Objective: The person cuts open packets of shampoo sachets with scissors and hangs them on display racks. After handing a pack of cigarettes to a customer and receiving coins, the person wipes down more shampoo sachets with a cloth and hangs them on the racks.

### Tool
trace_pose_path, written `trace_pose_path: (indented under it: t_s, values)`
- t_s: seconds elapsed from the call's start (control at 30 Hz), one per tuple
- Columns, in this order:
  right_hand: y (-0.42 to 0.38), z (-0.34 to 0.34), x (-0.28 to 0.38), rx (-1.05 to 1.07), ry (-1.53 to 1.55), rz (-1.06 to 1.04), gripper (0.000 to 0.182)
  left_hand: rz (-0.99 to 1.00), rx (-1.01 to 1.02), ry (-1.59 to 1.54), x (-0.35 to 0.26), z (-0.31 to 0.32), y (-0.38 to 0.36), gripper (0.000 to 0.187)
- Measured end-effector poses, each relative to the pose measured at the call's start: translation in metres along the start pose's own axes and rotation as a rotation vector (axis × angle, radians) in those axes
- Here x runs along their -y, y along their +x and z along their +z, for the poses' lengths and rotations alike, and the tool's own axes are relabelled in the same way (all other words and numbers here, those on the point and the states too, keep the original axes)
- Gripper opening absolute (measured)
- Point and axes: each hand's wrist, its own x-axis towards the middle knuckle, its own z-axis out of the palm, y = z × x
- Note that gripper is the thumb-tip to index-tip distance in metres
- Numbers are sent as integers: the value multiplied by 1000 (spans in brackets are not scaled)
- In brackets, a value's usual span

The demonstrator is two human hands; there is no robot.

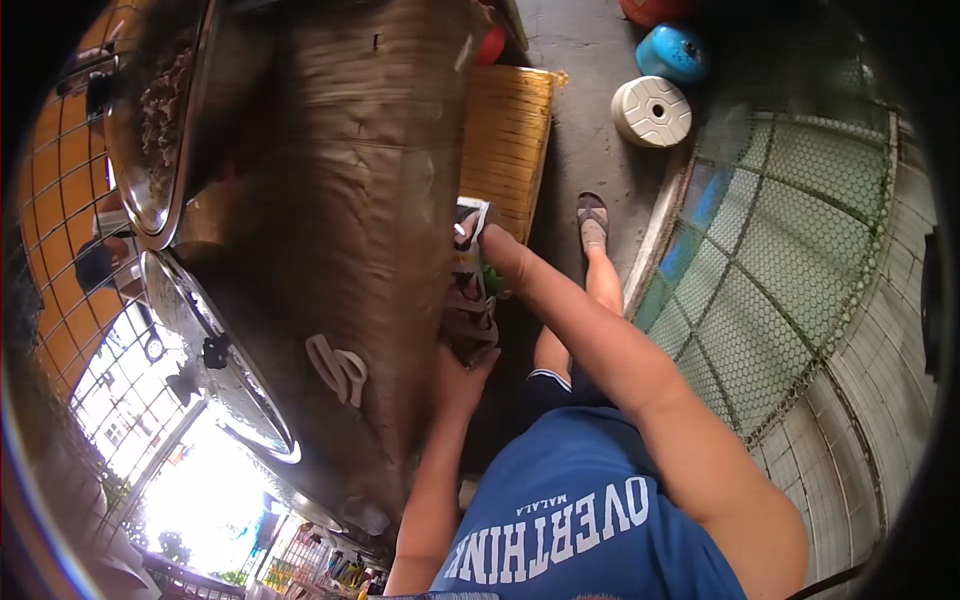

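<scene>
A dark printed plastic packet (470, 290) with a white upper edge is between my two hands, beside the brown cardboard surface. My right hand (500, 250) is closed at the packet's upper end, its fingertips partly hidden. My left hand (466, 370) grips the lower end from below, with the fingers curled and partly in shadow. Something small and green (492, 281) shows at the packet's side, near my right hand.
Large brown cardboard (350, 200) fills the left, with a pale flip-flop-like item (338, 370) on it. A yellow strapped box (510, 140) stands ahead. Blue (670, 52) and white (650, 111) round objects lie on the floor (570, 140). Green mesh fencing (780, 240) is at right.
</scene>
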Motion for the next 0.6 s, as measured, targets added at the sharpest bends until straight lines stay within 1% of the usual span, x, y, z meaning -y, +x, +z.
trace_pose_path:
  t_s: [0.03, 0.1, 0.13, 0.17, 0.2, 0.23, 0.27, 0.3, 0.33, 0.37, 0.4, 0.43, 0.47, 0.5, 0.53, 0.57, 0.6]
  values:
    - [7, -3, 0, 13, 8, 0, 19, -2, -8, 12, 8, 1, 1, 57]
    - [18, -7, -1, 69, 208, 19, 28, 65, -153, 432, 20, 4, 1, 54]
    - [11, -2, 4, 170, 239, -29, 39, 63, -151, 440, 26, 7, 3, 54]
    - [17, -17, 1, 166, 247, -27, 39, 51, -184, 490, 32, 13, 6, 50]
    - [28, -49, -7, 204, 319, -1, 41, 35, -211, 538, 39, 19, 8, 46]
    - [33, -77, -15, 239, 391, 25, 43, 27, -198, 537, 48, 25, 15, 46]
    - [28, -96, -19, -8, 362, -137, 42, 104, -203, 445, 61, 32, 25, 42]
    - [26, -143, -34, -212, 170, -138, 37, 178, -209, 351, 76, 40, 34, 39]
    - [24, -160, -43, -330, 262, -265, 29, 225, -229, 482, 92, 48, 40, 38]
    - [21, -217, -63, -492, 109, -319, 24, 217, -222, 475, 107, 56, 44, 38]
    - [2, -254, -69, -674, 3, -274, 22, 233, -239, 550, 120, 63, 48, 40]
    - [-21, -247, -59, -783, -83, -337, 22, 252, -256, 627, 128, 66, 52, 42]
    - [-36, -252, -55, -760, -32, -393, 22, 139, -212, 608, 131, 67, 53, 47]
    - [-46, -256, -51, -734, 19, -450, 22, 139, -209, 604, 132, 66, 54, 47]
    - [-59, -241, -38, -726, 21, -460, 23, 48, -212, 551, 131, 64, 55, 50]
    - [-70, -226, -27, -718, 24, -472, 25, -1, -211, 513, 124, 59, 55, 53]
    - [-77, -229, -27, -609, 12, -529, 29, -50, -212, 476, 117, 55, 54, 57]
